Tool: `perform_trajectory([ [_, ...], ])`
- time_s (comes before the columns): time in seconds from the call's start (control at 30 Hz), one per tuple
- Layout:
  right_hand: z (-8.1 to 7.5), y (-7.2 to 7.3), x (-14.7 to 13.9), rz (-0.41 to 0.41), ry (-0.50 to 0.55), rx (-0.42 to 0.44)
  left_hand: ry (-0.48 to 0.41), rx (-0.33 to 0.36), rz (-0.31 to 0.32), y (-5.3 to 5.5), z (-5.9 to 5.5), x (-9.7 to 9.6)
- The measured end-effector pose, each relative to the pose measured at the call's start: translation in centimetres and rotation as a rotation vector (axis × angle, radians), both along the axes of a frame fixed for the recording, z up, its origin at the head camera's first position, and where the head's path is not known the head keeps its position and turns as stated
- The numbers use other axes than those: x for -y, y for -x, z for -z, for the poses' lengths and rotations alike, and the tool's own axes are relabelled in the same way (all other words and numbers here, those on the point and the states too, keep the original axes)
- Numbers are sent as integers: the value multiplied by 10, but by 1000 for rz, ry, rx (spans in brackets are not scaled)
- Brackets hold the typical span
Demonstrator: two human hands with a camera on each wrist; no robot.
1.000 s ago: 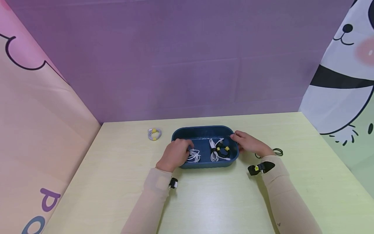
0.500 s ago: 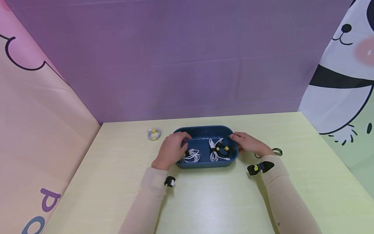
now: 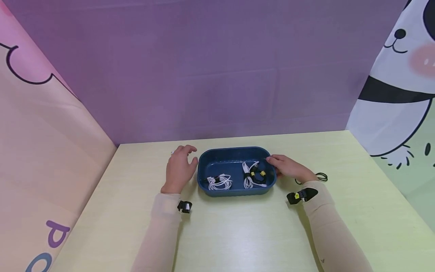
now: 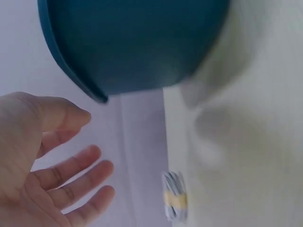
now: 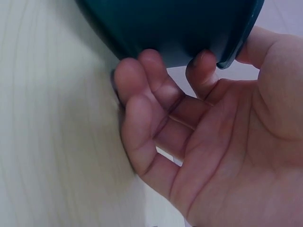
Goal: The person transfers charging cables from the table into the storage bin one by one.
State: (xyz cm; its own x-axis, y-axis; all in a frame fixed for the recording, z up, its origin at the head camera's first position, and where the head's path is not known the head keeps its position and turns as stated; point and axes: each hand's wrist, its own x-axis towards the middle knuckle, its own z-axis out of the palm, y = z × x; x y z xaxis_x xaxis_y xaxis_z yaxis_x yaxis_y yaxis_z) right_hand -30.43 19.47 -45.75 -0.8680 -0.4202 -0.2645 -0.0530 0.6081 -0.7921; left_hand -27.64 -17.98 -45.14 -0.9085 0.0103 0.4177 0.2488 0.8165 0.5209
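A dark blue plastic bin (image 3: 234, 192) stands mid-table in the head view. Inside it, a white cable bundle (image 3: 219, 182) lies at the left, with another white cable (image 3: 248, 177) and a black cable with yellow ties (image 3: 259, 176) at the right. My right hand (image 3: 289, 167) grips the bin's right rim, thumb over the edge and fingers curled against the outer wall. My left hand (image 3: 178, 170) hovers left of the bin, fingers parted and holding nothing. A pale grey cable coil with a yellow tie (image 4: 175, 196) lies beyond it, mostly covered by the hand in the head view.
Partly behind my right wrist, a black cable (image 3: 321, 176) lies on the pale wooden table (image 3: 231, 234). A purple backdrop (image 3: 217, 75) rises at the table's far edge, and printed panels stand on both sides.
My left hand has drawn out of the bin and moved left, now over the grey coil. The white bundle stays in the bin, more visible. My right hand keeps its hold on the rim.
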Motion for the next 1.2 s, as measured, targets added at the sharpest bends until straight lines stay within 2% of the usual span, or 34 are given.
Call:
perform_trajectory([
  [0.23, -1, 0, 2, 2, 9, -3, -18, 121, -56, 7, 14, 19],
  [0.37, 1, 0, 2, 3, 10, 1, 4, 185, -73, 9, 20, 25],
  [0.63, 3, 3, 0, 15, -24, -5, 111, 309, -33, 10, 27, 31],
  [0.87, 4, 2, 1, 11, -15, -2, 172, 292, -27, 9, 28, 33],
  [1.2, 4, 1, 2, 14, -15, 4, 148, 289, -69, 7, 29, 34],
])
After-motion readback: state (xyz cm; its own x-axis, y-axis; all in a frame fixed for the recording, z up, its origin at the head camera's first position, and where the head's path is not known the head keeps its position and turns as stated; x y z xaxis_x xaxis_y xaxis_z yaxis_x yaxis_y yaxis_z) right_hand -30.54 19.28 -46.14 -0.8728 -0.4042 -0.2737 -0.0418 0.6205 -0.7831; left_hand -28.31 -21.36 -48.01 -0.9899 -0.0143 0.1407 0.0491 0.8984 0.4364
